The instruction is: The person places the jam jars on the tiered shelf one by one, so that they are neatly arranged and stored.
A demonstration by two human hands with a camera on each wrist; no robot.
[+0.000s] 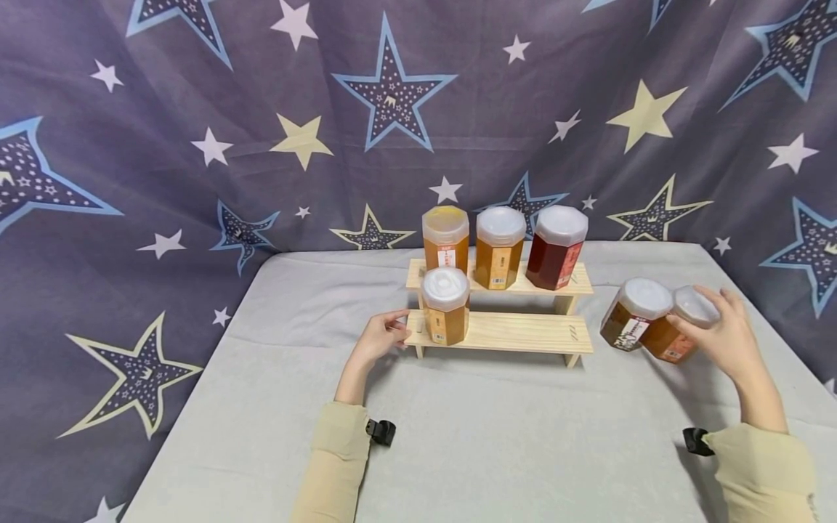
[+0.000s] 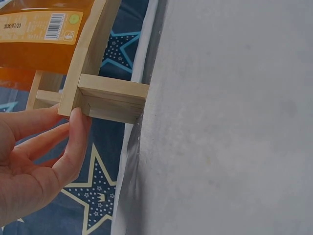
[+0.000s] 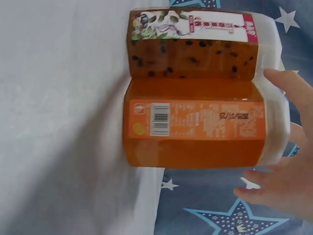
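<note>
My left hand [image 1: 382,335] pinches the left end of the lower board of a two-tier wooden stand [image 1: 516,330], its fingertips at the board corner in the left wrist view. An amber jar with a white lid [image 1: 446,305] stands on that board, close to this hand. On the right, my right hand [image 1: 727,330] grips an orange jar [image 3: 195,152] around its pale lid, thumb on the side facing the neighbouring jar. Some fingertips show apart from the jar in the right wrist view. Against it stands a jar with dark specks [image 3: 195,56] and a white flowered label.
Along the upper board stand a yellow-topped amber jar [image 1: 446,243], another amber jar [image 1: 500,247] and a dark red jar [image 1: 557,247]. A pale grey cloth [image 1: 497,436] covers the table. Behind hangs a dark star-patterned curtain [image 1: 484,131].
</note>
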